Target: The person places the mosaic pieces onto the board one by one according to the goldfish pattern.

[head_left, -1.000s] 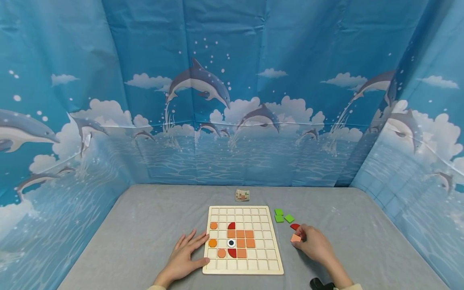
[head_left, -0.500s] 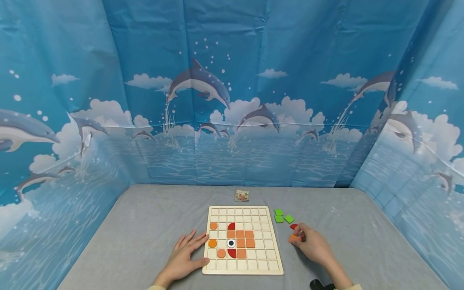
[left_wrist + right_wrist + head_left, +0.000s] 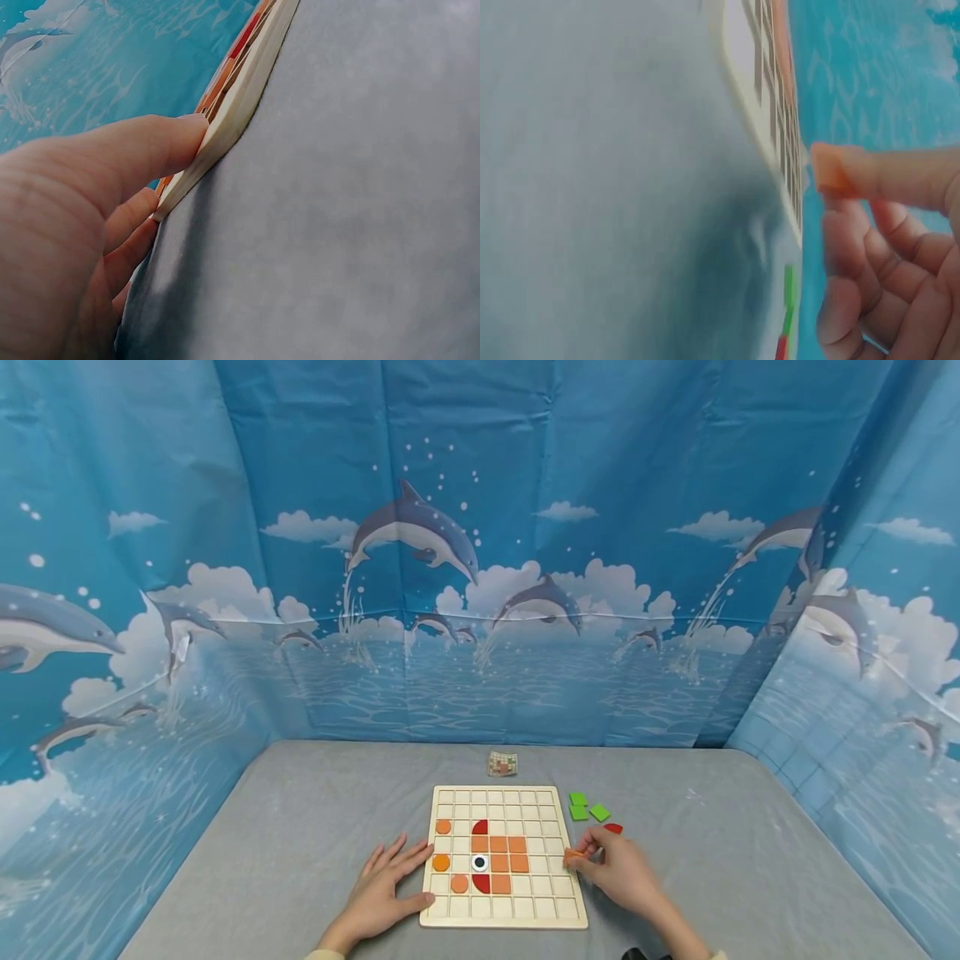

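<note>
A wooden grid board [image 3: 450,911] lies on the grey table with orange squares [image 3: 498,844], orange discs [image 3: 459,883], red quarter-round pieces [image 3: 481,883] and a black-and-white eye disc [image 3: 479,862] in its cells. Along the board's left edge rests my left hand [image 3: 380,889], fingers spread; in the left wrist view its thumb [image 3: 161,142] touches the rim. Over the board's right edge, my right hand [image 3: 618,872] pinches an orange square tile [image 3: 573,856] between thumb and finger. The right wrist view shows that orange tile [image 3: 829,169] held above the table.
Several green squares [image 3: 578,812] lie right of the board, and a red piece [image 3: 613,828] is partly hidden behind my right hand. Behind the board sits a small patterned card [image 3: 502,764]. A dolphin-print curtain [image 3: 480,685] surrounds the table.
My right hand has picked the orange tile up from beside the red piece and carried it left to the board's right edge. The left hand stays in place.
</note>
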{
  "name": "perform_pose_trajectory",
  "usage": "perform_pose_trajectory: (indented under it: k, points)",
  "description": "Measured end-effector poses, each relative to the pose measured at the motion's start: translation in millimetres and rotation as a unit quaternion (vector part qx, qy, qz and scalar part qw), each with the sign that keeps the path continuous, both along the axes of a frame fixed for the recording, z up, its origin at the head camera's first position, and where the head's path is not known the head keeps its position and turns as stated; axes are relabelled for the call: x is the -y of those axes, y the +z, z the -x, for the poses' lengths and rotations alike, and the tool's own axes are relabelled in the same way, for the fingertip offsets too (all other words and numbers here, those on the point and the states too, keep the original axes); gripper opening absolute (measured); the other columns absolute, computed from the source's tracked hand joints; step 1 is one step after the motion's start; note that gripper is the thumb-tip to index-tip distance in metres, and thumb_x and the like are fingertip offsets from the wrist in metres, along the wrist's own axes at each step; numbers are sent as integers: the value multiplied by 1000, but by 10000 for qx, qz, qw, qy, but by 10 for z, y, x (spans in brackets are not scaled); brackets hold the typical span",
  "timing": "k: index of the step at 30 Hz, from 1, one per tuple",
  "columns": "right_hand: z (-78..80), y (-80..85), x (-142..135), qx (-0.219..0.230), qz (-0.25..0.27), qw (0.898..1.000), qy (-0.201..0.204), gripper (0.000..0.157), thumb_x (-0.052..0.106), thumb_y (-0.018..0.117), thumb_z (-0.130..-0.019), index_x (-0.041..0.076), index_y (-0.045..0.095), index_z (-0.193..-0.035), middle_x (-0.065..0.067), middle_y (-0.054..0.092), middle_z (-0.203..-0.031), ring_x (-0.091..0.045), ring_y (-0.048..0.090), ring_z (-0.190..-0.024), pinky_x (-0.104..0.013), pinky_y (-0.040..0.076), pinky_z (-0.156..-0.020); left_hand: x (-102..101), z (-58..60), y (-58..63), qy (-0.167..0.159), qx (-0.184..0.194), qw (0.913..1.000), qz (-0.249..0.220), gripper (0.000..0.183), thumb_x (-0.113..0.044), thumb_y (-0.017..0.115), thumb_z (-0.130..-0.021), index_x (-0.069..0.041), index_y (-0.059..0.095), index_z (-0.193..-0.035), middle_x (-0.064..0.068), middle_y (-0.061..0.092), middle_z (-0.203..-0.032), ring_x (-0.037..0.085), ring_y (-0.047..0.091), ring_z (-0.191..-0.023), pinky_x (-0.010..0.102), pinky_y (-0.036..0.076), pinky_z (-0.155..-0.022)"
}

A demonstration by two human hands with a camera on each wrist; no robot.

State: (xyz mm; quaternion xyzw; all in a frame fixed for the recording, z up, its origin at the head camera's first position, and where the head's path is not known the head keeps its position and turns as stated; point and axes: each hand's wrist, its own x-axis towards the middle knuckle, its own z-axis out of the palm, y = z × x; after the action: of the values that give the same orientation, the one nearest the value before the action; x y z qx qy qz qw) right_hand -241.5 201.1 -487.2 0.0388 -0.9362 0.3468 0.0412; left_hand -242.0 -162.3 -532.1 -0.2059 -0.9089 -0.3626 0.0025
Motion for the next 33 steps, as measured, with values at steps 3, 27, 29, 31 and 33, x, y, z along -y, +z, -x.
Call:
perform_pose_trajectory:
  k: [3, 27, 29, 31, 33]
  points:
    - [-30, 40, 81, -27, 218, 9992, 323, 24, 22, 81, -76, 16, 57, -79, 7, 53, -70, -13, 43, -54, -25, 35, -47, 0, -2, -4, -7, -35, 10000, -3, 68, -50, 69, -81, -16, 53, -138, 1, 44, -144, 35, 20, -139, 55, 2, -108]
    - [-2, -32, 495, -74, 279, 9856, 1666, 15, 12, 76, -80, 17, 62, -79, 11, 54, -70, -7, 44, -54, -24, 40, -48, -12, -13, 20, -9, 22, 10000, -14, 68, -49, 69, -81, -15, 52, -138, 1, 44, -144, 35, 19, -139, 55, 1, -109]
    - [-3, -42, 507, -36, 270, 9854, 1679, 15, 10, 76, -80, 17, 63, -79, 12, 54, -69, -6, 45, -54, -24, 39, -49, -12, -18, 22, -12, -2, 10000, -16, 68, -48, 69, -81, -15, 53, -138, 1, 44, -144, 35, 19, -139, 55, 1, -109]
    - [-4, -48, 514, -14, 261, 9853, 1689, 16, 9, 76, -79, 18, 63, -79, 12, 54, -68, -6, 45, -54, -24, 39, -49, -12, -22, 25, -11, -12, 10000, -20, 68, -48, 69, -81, -15, 53, -138, 1, 44, -144, 36, 19, -139, 55, 2, -109]
    - [-4, -55, 520, -11, 223, 9855, 1681, 16, 9, 76, -79, 18, 63, -78, 12, 54, -68, -6, 45, -54, -24, 39, -49, -13, -25, 31, -4, 0, 10000, -27, 68, -48, 69, -81, -14, 53, -138, 2, 45, -143, 36, 20, -139, 55, 2, -109]
